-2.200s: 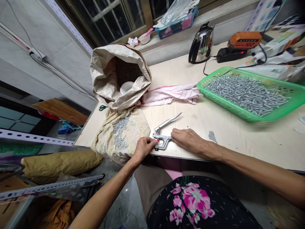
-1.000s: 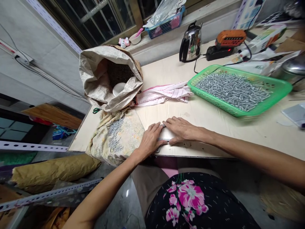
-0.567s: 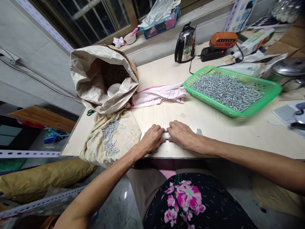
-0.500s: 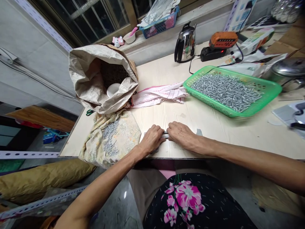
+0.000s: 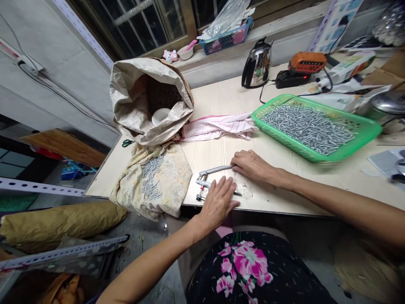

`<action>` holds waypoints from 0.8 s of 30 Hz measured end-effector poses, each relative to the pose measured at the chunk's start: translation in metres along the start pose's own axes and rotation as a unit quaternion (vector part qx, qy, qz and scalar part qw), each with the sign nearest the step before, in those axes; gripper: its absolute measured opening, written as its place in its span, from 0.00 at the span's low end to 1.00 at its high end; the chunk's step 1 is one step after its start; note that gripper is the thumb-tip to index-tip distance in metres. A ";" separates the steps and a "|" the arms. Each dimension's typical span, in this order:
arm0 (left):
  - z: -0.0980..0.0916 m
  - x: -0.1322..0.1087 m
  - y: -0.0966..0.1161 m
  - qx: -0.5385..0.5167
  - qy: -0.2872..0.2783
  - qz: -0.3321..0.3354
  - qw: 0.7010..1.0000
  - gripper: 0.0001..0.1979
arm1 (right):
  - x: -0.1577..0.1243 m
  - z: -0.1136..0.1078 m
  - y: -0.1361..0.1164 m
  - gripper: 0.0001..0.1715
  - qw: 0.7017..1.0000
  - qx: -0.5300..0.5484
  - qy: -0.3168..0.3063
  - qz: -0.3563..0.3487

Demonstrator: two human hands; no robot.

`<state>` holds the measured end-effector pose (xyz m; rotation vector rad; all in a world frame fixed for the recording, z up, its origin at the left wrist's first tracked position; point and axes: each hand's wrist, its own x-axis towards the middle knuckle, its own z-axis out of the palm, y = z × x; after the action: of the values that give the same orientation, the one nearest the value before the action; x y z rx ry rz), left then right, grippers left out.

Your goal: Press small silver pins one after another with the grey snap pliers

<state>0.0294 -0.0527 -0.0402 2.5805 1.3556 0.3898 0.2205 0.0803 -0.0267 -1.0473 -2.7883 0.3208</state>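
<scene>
On the table near its front edge lies a metal hand tool (image 5: pixel 215 170) with a long lever and a small coil spring; its two arms stand apart. My left hand (image 5: pixel 219 195) rests flat across the lower arm, fingers stretched out, hiding part of it. At the far end of the upper lever, my right hand (image 5: pixel 251 164) has its fingers curled around the tip. Small shiny metal pins (image 5: pixel 152 177) lie on a patterned cloth (image 5: pixel 175 175) to the left. Many similar pins fill a green basket (image 5: pixel 284 134) at the right.
An open paper sack (image 5: pixel 126 101) with a white bowl (image 5: pixel 160 116) inside stands at the back left. Beside it lie a pink-white cloth (image 5: pixel 218 126) and green-handled scissors (image 5: pixel 127 143). A kettle (image 5: pixel 261 63) and an orange battery (image 5: pixel 307 62) on a charger stand behind the basket.
My hands were close together over the tool, which was mostly hidden. Now they are apart, the tool's arms are spread, and my left hand has flattened. The camera view has shifted slightly.
</scene>
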 end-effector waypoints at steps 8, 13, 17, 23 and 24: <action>0.002 0.002 0.003 -0.064 0.004 0.009 0.998 0.24 | 0.033 -0.016 -0.029 0.09 0.998 -0.052 0.016 -0.028; 0.006 -0.001 0.002 -0.100 -0.016 -0.019 0.995 0.24 | 0.043 -0.004 -0.095 0.04 0.974 -0.036 -0.027 -0.223; 0.009 -0.003 0.006 -0.086 -0.049 -0.049 0.994 0.23 | 0.050 0.015 -0.107 0.04 0.964 0.000 0.002 -0.267; 0.004 -0.005 0.006 -0.068 -0.012 0.009 0.998 0.26 | 0.060 0.001 -0.100 0.06 0.962 0.067 0.087 -0.251; -0.001 -0.007 0.000 -0.058 0.015 0.026 0.998 0.25 | 0.056 -0.012 -0.093 0.07 0.962 0.081 0.132 -0.223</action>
<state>0.0251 -0.0585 -0.0404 2.5282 1.2378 0.5023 0.1221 0.0510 0.0110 -0.3726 -2.6020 0.3167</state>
